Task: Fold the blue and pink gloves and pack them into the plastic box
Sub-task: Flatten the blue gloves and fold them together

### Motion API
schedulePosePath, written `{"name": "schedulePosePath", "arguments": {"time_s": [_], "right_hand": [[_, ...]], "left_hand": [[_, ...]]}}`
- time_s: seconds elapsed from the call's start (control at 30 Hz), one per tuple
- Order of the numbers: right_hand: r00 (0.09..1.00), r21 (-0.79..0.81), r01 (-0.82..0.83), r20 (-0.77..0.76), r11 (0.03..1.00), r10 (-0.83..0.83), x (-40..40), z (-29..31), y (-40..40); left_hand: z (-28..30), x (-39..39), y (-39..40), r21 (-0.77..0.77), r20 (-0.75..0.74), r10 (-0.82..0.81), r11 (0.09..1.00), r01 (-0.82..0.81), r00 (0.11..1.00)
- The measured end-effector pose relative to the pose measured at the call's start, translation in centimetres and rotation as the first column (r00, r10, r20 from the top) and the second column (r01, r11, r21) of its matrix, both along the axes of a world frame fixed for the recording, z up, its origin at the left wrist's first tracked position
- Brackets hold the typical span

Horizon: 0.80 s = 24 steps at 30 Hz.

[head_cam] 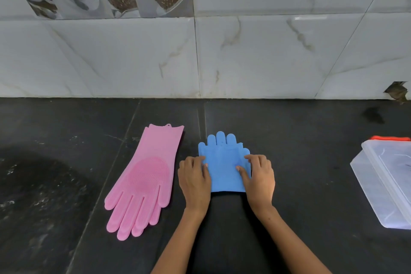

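The blue glove (223,167) is seen folded over on itself on the dark stone worktop (300,162), its fingertips projecting past the far edge of the fold towards the tiled wall (266,51). It is pressed flat from both sides: the left hand (194,181) is laid on its left edge and the right hand (259,179) on its right edge, with the fingers of each grip held fairly straight on the silicone rather than curled round it. The pink gloves (144,181) are laid unfolded just to the left of the blue glove, apparently stacked one on the other, with the cuffs towards the wall, the fingers towards the near edge, and a round bristled scrubbing patch facing up. The clear plastic box (382,184) is set well apart at the right edge of the view, tilted and partly cut off, with an orange-red strip (391,138) shown just behind it.
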State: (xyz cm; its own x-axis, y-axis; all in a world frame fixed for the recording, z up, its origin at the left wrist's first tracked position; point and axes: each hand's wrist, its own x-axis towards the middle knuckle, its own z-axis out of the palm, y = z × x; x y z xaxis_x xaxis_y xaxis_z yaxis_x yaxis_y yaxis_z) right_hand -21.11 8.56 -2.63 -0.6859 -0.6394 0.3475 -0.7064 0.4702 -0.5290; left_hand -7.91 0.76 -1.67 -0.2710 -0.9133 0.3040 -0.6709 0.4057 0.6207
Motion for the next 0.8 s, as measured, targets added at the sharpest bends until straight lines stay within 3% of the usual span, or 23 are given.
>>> {"name": "schedulePosePath", "arguments": {"time_s": [0.07, 0.13, 0.2, 0.3, 0.43, 0.53, 0.8], "right_hand": [[0.995, 0.045, -0.044, -0.084, 0.998, 0.048, 0.4, 0.2, -0.6], [0.977, 0.093, -0.089, -0.186, 0.992, 0.106, 0.5, 0.5, -1.1], [0.964, 0.104, -0.11, -0.23, 0.988, 0.132, 0.6, 0.6, -1.3], [0.964, 0.097, -0.158, -0.2, 0.983, 0.175, 1.3, -0.1, -1.7], [0.955, 0.256, -0.287, 0.002, 0.923, 0.297, 1.8, -1.1, -2.6], [0.942, 0.373, -0.302, -0.025, 0.878, 0.334, 0.6, -2.2, -2.5], [0.922, 0.436, -0.349, -0.001, 0.829, 0.388, -1.6, -2.4, -1.4]], "left_hand": [[-0.1, -0.6, 0.3, -0.119, 0.065, -0.112, 0.986, 0.12, 0.992], [-0.4, -1.6, 0.5, -0.211, 0.229, -0.3, 0.913, 0.348, 0.926], [-0.9, -2.2, 0.6, -0.113, 0.411, -0.386, 0.877, 0.466, 0.826], [-2.1, -2.2, -0.1, 0.054, 0.483, -0.422, 0.889, 0.455, 0.767], [-2.8, -2.3, -0.3, 0.083, 0.481, -0.444, 0.882, 0.465, 0.756], [-3.1, -2.0, -0.6, 0.08, 0.446, -0.439, 0.887, 0.454, 0.78], [-3.4, -1.6, -1.0, 0.075, 0.342, -0.473, 0.875, 0.478, 0.812]]}}
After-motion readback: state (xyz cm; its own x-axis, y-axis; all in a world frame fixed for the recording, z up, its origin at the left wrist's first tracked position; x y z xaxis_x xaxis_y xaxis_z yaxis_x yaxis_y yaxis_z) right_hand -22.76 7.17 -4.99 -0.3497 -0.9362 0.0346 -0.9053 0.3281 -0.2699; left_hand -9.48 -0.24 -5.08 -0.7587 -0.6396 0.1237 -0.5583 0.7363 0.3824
